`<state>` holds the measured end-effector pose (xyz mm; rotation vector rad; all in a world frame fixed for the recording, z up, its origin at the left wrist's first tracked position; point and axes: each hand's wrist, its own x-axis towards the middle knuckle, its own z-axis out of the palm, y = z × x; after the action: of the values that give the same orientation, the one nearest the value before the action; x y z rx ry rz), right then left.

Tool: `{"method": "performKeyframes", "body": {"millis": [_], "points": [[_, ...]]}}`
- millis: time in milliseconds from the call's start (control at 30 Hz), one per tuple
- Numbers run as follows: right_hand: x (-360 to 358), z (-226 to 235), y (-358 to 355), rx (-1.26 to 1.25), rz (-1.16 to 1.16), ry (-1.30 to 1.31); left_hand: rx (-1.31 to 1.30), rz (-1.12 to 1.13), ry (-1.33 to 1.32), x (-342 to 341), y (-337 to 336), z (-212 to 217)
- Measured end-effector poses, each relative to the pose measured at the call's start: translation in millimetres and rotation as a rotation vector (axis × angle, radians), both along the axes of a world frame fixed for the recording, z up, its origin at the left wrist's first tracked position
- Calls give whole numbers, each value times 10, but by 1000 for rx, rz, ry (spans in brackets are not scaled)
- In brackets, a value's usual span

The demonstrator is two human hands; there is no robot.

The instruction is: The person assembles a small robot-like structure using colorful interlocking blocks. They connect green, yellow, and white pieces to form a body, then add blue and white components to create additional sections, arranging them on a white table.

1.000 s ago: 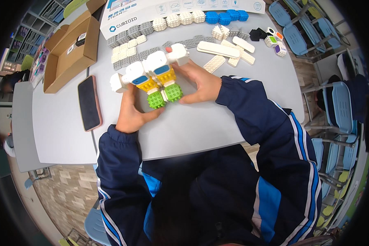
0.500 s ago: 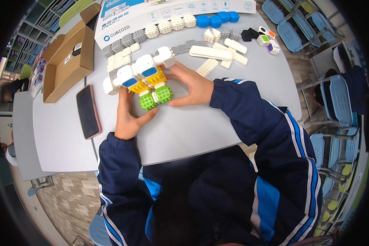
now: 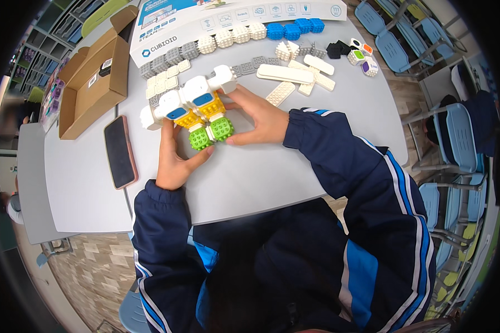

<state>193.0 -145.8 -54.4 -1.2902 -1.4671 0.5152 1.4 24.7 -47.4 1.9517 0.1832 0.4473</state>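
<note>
Between my two hands is a building-block model of white, yellow and green studded cubes, with blue oval panels and white knobs at its sides. My left hand grips it from the left, thumb by the lower green block and fingers behind. My right hand holds the other side, its thumb beside the second green block and its fingers at the white end piece. The fingertips behind the model are hidden.
Behind the model lie white flat pieces, grey blocks, cream blocks and blue blocks. A large white box stands at the back. At left are a phone and an open cardboard box. Blue chairs stand to the right.
</note>
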Motion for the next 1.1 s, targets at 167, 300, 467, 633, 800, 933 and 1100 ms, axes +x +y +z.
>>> {"method": "performKeyframes", "body": {"millis": [167, 300, 467, 633, 800, 933, 1100], "points": [[2, -52, 4, 2, -48, -3, 64, 49, -69, -10, -15, -54], [23, -28, -6, -103, -33, 1, 142, 92, -67, -25, -5, -75], [25, -43, -7, -79, -71, -180, 178, 110, -38, -37, -1, -65], [-13, 72, -43, -122, -29, -128, 88, 64, -25, -8, 3, -23], [125, 276, -522, 124, -516, -420, 90, 116, 6, -75, 27, -126], [613, 308, -925, 200, -1034, -635, 111, 110, 1, -102, -6, -100], [1115, -11, -1277, -125, -1224, -479, 125, 96, -30, -100, -10, -95]]}}
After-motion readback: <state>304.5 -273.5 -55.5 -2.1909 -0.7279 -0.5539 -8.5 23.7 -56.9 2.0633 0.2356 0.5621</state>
